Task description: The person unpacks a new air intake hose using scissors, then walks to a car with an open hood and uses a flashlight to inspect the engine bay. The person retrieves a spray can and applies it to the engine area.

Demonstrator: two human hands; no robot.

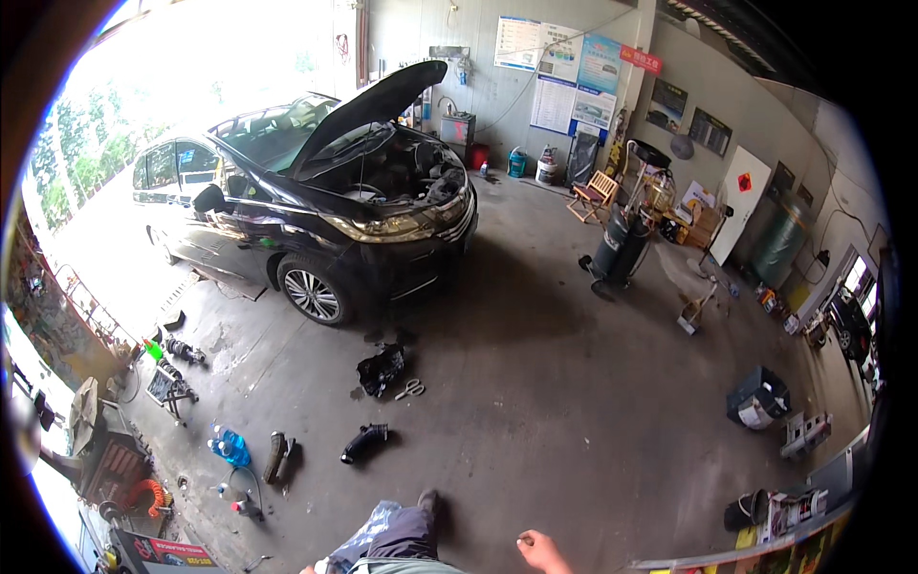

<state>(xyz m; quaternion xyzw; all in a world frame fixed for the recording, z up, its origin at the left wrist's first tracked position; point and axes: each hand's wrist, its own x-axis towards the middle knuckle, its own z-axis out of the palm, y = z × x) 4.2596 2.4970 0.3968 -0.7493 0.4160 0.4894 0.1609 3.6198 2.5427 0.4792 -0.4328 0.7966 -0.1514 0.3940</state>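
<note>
At the lower edge, my right hand (540,552) hangs over the floor with its fingers curled in, and nothing shows in it. Only a sliver of my left hand (308,570) comes into view at the bottom. It is at a crumpled, clear bluish plastic bag (381,518) that hangs beside my dark trouser leg (406,536); the grip itself is mostly cut off. On the floor ahead lie a curved black hose (365,443), a pair of scissors (410,388) and a crumpled black piece (382,370).
A dark car (316,210) with its hood raised stands ahead left. Blue liquid bottles (229,447) and a brownish part (275,457) sit on the left floor. A wheeled black tank (622,247), wooden chair (597,193) and dark bin (758,397) stand to the right.
</note>
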